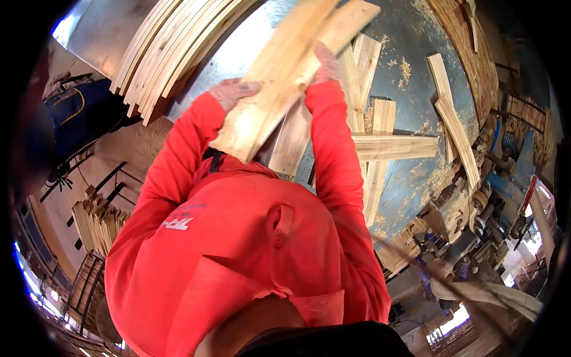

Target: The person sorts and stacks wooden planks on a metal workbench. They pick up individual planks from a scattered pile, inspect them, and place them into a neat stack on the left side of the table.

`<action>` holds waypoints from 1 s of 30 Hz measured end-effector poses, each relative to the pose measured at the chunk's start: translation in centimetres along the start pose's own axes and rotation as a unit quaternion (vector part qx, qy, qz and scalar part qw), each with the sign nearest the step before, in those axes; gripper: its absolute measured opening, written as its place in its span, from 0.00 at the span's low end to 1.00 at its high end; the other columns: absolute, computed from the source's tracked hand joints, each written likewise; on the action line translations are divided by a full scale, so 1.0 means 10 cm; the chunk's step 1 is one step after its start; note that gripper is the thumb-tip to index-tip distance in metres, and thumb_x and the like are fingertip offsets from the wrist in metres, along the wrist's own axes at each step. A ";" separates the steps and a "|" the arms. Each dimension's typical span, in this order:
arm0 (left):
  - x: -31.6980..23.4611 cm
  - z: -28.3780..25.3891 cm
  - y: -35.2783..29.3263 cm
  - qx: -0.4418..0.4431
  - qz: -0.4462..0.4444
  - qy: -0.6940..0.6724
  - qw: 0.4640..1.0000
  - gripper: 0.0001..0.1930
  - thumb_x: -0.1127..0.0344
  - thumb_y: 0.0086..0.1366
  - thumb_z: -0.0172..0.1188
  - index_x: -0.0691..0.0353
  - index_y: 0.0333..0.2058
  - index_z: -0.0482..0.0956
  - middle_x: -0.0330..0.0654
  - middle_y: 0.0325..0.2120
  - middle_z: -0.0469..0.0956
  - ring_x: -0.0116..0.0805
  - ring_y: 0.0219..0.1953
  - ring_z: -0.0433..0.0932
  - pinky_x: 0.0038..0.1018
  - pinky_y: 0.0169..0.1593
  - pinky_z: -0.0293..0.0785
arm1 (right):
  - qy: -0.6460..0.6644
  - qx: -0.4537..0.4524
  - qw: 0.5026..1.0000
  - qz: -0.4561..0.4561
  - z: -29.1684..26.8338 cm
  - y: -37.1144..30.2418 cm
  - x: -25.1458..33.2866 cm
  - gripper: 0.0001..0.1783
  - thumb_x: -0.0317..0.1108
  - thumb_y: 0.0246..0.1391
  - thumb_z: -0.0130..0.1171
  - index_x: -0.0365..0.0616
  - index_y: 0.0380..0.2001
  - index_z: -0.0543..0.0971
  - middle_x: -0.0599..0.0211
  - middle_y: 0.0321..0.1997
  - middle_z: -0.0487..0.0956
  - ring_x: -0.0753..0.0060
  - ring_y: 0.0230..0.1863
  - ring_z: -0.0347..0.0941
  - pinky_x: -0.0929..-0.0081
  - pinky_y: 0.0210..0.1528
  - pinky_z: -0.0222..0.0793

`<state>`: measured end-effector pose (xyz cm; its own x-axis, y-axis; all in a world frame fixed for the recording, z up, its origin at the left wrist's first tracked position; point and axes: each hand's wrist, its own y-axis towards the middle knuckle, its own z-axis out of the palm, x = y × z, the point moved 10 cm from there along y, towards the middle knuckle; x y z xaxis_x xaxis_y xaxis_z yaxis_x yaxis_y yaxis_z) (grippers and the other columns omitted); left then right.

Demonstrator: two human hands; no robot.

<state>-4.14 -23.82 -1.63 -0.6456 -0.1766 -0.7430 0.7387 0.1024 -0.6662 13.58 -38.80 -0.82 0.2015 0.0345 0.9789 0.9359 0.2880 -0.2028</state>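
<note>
Two pale wooden boards (279,74) lie side by side, slanting from my chest toward the far edge of the view. My left hand (234,93) grips their left edge, fingers over the top face. Along the right edge, my right hand (326,64) is closed on the boards; its thumb side shows, and the fingers underneath are hidden. The near ends of the boards sit close to my red shirt. Under and right of them, several loose boards (392,147) lie crossed on the metal table (410,77).
A row of long wooden strips (172,50) stands at the far left of the table. Two more strips (455,134) lie at the right amid wood shavings (405,72). A dark blue bag-like thing (74,113) is at the left. Stacked wood pieces (98,223) stand lower left.
</note>
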 end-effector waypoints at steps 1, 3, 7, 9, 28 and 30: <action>-0.06 -0.24 -0.01 -0.058 0.040 0.085 0.994 0.26 0.51 0.61 0.63 0.66 0.49 0.77 0.41 0.36 0.82 0.30 0.35 0.78 0.25 0.41 0.74 | -0.084 -0.011 0.991 0.105 0.08 0.05 -0.09 0.40 0.57 0.52 0.58 0.33 0.57 0.67 0.48 0.52 0.75 0.52 0.48 0.73 0.64 0.53 0.69; -0.04 -0.49 -0.12 -0.107 0.026 0.140 0.984 0.25 0.51 0.62 0.62 0.64 0.50 0.77 0.43 0.37 0.81 0.32 0.36 0.77 0.27 0.44 0.73 | -0.254 0.025 0.914 0.315 0.25 0.02 -0.21 0.54 0.68 0.48 0.57 0.36 0.65 0.58 0.42 0.56 0.72 0.52 0.54 0.71 0.66 0.59 0.64; 0.07 -0.59 -0.13 -0.153 0.057 0.186 0.969 0.35 0.49 0.59 0.63 0.65 0.59 0.67 0.49 0.49 0.76 0.34 0.52 0.73 0.28 0.56 0.67 | -0.198 -0.006 0.959 0.202 0.74 0.01 -0.26 0.58 0.76 0.50 0.40 0.36 0.68 0.48 0.38 0.58 0.70 0.43 0.60 0.67 0.63 0.62 0.61; -0.28 -0.19 -0.35 -0.167 0.017 0.524 0.835 0.51 0.43 0.55 0.62 0.57 0.68 0.42 0.61 0.50 0.74 0.56 0.53 0.74 0.40 0.55 0.69 | -0.327 0.110 0.908 0.240 0.98 -0.04 -0.11 0.59 0.75 0.50 0.42 0.35 0.68 0.47 0.36 0.61 0.67 0.38 0.63 0.63 0.58 0.64 0.58; -0.62 0.73 -0.32 -0.017 0.189 -0.037 0.981 0.48 0.58 0.55 0.68 0.65 0.67 0.47 0.56 0.66 0.53 0.48 0.67 0.57 0.38 0.67 0.54 | -0.178 0.122 0.976 0.015 -1.05 -0.14 1.18 0.45 0.36 0.48 0.67 0.44 0.66 0.55 0.46 0.61 0.67 0.53 0.61 0.66 0.61 0.65 0.60; -0.73 1.40 -0.11 0.124 0.215 -0.021 0.968 0.53 0.49 0.55 0.67 0.67 0.68 0.42 0.60 0.67 0.48 0.50 0.69 0.50 0.38 0.69 0.50 | 0.038 0.129 0.991 0.008 -1.08 0.09 1.22 0.35 0.34 0.53 0.63 0.40 0.62 0.61 0.52 0.56 0.72 0.59 0.56 0.71 0.66 0.60 0.66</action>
<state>2.45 -36.40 5.42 -0.2632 -0.2097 -0.9417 0.9647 -0.0625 -0.2558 20.02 -48.46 10.66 0.2456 -0.0283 0.9690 0.8291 0.5240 -0.1949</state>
